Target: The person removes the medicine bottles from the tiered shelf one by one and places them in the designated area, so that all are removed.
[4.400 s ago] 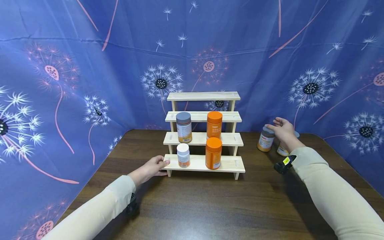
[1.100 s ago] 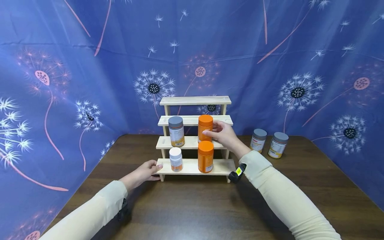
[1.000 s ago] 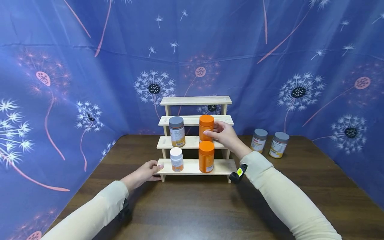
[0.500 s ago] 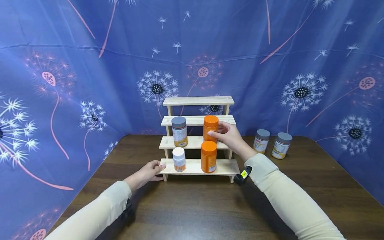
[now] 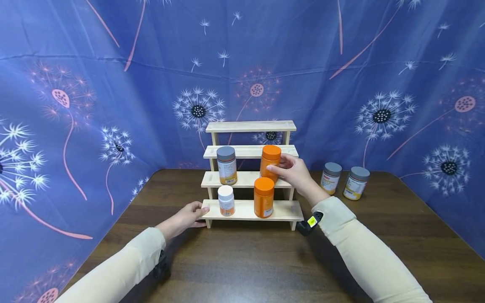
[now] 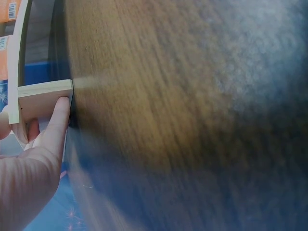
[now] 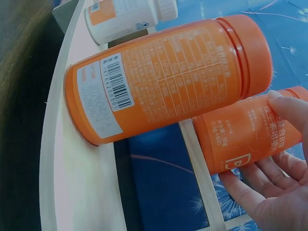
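A tiered wooden shelf stand (image 5: 251, 126) is on the table. My left hand (image 5: 185, 218) holds the left end of its lowest board, thumb on top and fingers below; in the left wrist view a finger lies along the leg (image 6: 45, 98). My right hand (image 5: 299, 174) grips an orange supplement jar (image 5: 270, 156) on the second step from its right side, the thumb at the front. In the right wrist view, fingers are curled under that jar. On the lowest step stand a second orange jar (image 5: 263, 198) and a small white bottle (image 5: 226, 201).
A grey-lidded jar (image 5: 227, 166) stands on the second step, left of the gripped one. Two more grey-lidded jars, one nearer (image 5: 331, 179) and one farther right (image 5: 356, 183), stand on the brown table (image 5: 242, 265). A blue dandelion-print cloth (image 5: 322, 92) hangs behind.
The right hand came from the grey-lidded jars at right to the rear orange jar, and has just shifted it slightly right along the step. The left hand stays on the stand.
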The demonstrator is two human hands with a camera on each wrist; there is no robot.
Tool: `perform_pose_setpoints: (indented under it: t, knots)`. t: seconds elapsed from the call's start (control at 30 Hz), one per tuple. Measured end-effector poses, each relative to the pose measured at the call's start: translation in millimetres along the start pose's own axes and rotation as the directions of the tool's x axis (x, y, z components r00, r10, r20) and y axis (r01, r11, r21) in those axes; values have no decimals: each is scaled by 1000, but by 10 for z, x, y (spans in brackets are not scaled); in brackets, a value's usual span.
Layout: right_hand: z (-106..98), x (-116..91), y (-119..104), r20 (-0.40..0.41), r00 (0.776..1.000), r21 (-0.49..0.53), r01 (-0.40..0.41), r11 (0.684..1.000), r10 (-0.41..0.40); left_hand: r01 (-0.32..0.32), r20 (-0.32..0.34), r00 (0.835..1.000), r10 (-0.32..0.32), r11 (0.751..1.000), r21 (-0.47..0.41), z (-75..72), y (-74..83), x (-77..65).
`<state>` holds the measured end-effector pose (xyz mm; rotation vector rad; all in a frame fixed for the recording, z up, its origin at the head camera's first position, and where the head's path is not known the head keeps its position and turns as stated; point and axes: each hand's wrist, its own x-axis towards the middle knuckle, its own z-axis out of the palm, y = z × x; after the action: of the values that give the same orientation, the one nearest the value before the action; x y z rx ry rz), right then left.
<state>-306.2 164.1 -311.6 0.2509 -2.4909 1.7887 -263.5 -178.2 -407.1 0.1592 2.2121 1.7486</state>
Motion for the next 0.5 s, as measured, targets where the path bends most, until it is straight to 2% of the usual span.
perform_pose_setpoints:
  t: [0.27,0.5]
  knots:
    - [-92,-43,5,-15,999,-56,32,998,-33,-9,-13,1000,9,1000,-10,9,-5,16]
    - [-163,-81,80,-33,999,-25,9,1000,-10,11,-23,1000,-11,1000,-2,5,-25,17]
